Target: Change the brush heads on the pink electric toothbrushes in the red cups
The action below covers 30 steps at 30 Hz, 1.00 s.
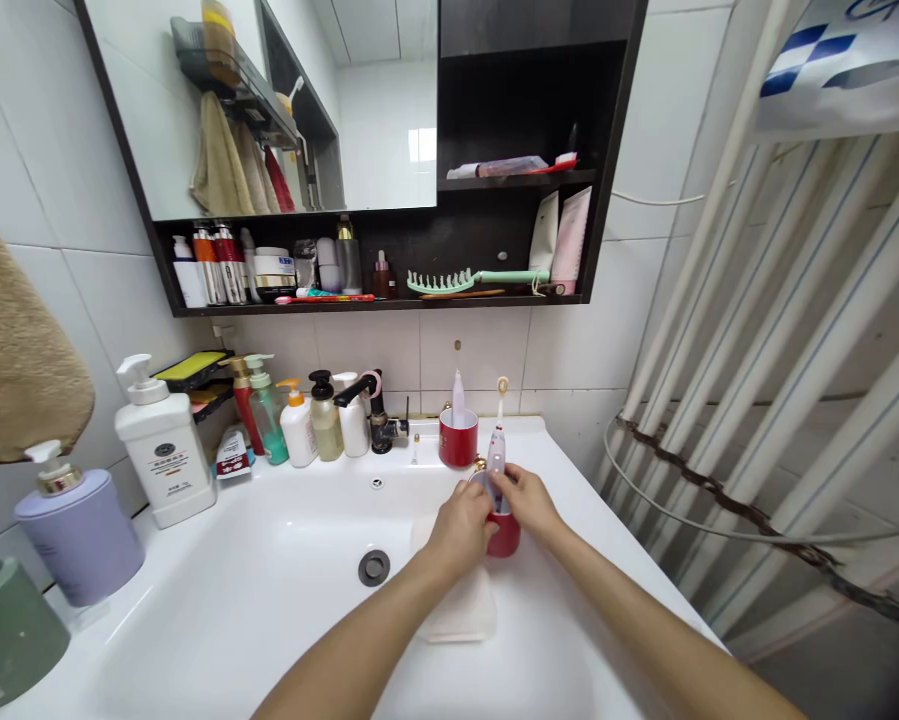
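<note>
A red cup is at the right side of the white sink, with a white electric toothbrush upright in its mouth, brush head up. My right hand is closed, its fingertips pinching the toothbrush's handle. Curled against the cup's left side and rim is my left hand, which grips the cup; some of its fingers are hidden. Below the left hand a pale folded cloth lies in the basin. Behind, a second red cup holds another electric toothbrush.
The sink has a dark drain and a black faucet. Several pump bottles line its left and back edges. Above hangs a dark mirror cabinet with a green hairbrush. Vertical pipes stand at right.
</note>
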Available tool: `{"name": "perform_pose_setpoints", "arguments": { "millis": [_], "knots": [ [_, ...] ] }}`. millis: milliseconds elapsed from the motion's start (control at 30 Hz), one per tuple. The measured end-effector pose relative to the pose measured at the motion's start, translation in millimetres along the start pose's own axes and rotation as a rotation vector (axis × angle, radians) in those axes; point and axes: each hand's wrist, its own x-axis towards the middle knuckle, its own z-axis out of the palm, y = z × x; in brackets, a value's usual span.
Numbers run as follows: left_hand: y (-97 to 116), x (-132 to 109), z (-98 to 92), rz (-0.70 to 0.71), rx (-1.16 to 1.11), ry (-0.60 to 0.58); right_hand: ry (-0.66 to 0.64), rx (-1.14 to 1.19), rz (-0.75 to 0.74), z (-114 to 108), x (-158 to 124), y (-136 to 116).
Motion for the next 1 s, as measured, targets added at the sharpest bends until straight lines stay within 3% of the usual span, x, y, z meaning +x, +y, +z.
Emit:
{"name": "perform_pose_setpoints", "arguments": {
  "millis": [233,433,600,700,800,900,1000],
  "knots": [
    [-3,76,12.6,0.076,0.068,-0.024,0.081,-0.079,0.049,-32,61,4],
    [-21,108,27.4,-0.016,0.012,0.004,0.021,-0.157,0.109,-34,97,13],
    [-26,115,29.2,-0.006,0.127,0.046,-0.032,-0.179,0.138,-32,116,17],
    [-30,113,18.1,0.023,0.209,0.166,-0.052,-0.176,0.149,-29,121,18],
    [-36,108,2.8,-0.086,0.286,0.251,-0.046,-0.174,0.149,-28,122,16],
    [-41,101,-9.3,-0.211,0.287,0.201,0.036,-0.186,0.133,-33,117,8],
    [-37,86,-15.3,-0.223,0.242,0.198,0.191,-0.202,0.092,-38,100,-8]
  ]
}}
